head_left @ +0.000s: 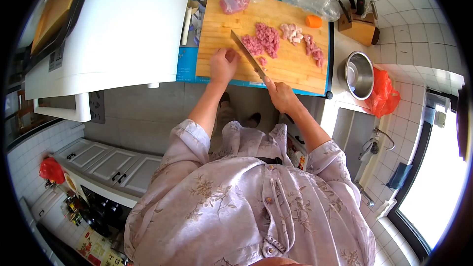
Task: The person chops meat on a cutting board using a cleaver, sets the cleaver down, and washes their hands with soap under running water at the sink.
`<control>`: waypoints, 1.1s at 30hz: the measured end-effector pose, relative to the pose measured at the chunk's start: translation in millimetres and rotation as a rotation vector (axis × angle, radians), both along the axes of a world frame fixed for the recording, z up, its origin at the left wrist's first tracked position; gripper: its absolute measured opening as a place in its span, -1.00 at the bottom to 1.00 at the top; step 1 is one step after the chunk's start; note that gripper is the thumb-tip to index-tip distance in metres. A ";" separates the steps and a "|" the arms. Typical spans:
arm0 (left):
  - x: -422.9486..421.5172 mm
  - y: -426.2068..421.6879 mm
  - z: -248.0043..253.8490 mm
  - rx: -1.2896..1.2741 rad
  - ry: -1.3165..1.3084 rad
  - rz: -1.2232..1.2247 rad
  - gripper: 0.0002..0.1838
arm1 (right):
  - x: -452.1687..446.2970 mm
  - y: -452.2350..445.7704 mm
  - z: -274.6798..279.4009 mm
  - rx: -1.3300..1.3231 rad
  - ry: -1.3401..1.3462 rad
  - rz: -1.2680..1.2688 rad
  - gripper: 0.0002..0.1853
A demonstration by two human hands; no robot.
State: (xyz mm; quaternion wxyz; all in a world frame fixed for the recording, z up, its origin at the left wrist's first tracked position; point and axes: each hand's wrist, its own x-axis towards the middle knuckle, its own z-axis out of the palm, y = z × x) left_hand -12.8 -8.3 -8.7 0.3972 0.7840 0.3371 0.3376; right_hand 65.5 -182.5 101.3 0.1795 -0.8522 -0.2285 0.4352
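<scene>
Pale floral fabric of the person's shirt (221,192) fills the foreground, below a broad wooden cutting board (212,24) whose width appears to allow the chopped food to sit in separate groups. Over the board's near half, a long knife (246,53) slants with its long axis on a diagonal, blade tip pointing away from the body and to the left, handle angled back toward the right. The right hand (283,96) wraps its fingers around that handle at the board's near side, apparently for firm control. The left hand (224,64) is on the other side of the blade, fingers curled close together, perhaps to guard their tips; whether they pinch anything cannot be told. Chopped pink meat (268,39) lies just right of the blade, with pale pieces (291,33) beyond it. An orange chunk (314,21), probably carrot, sits near the far right corner, likely out of the blade's way.
</scene>
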 end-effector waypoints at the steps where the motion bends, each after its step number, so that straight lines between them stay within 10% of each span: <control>1: -1.4 0.2 0.8 -0.001 0.003 0.000 -0.89 | -0.5 -0.2 -0.1 0.006 -0.016 0.014 -0.24; 33: -1.2 0.3 10.6 0.130 0.081 -0.003 -0.90 | -15.1 5.2 -6.5 0.012 0.109 -0.046 -0.20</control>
